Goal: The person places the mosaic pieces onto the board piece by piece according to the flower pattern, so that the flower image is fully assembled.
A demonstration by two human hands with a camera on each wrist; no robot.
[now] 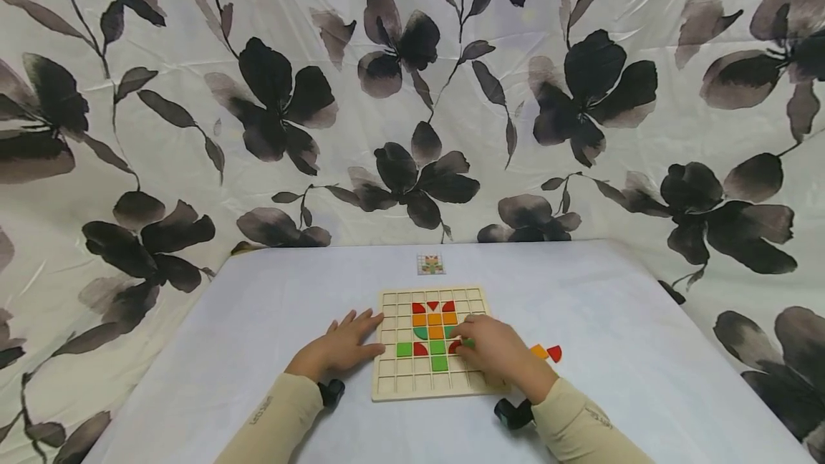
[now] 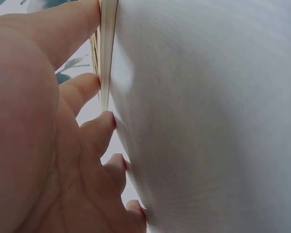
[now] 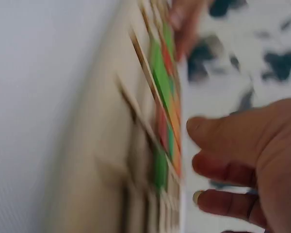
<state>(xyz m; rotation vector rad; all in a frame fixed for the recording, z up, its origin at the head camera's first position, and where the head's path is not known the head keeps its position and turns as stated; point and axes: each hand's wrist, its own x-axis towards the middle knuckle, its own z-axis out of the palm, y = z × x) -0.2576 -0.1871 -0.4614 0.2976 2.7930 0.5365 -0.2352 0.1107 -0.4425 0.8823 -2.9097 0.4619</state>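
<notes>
A pale wooden grid board (image 1: 399, 378) lies flat on the table, with orange, red and green tiles in its cells. Fingers spread, my left hand (image 1: 341, 346) touches the board's left edge; the left wrist view shows fingertips along the wooden rim (image 2: 106, 53). Over the right part of the board is my right hand (image 1: 499, 353), beside a green tile (image 1: 468, 343) and a dark red quarter-round tile (image 1: 454, 346), both partly covered. In the right wrist view its thumb (image 3: 218, 136) and fingers are apart from the tiles, with nothing visible between them.
An orange tile (image 1: 538, 351) and a red quarter-round tile (image 1: 555, 354) lie on the white tablecloth (image 1: 644, 378) right of the board. A small pattern card (image 1: 430, 265) lies behind the board. Floral cloth (image 1: 399, 177) hangs behind the table.
</notes>
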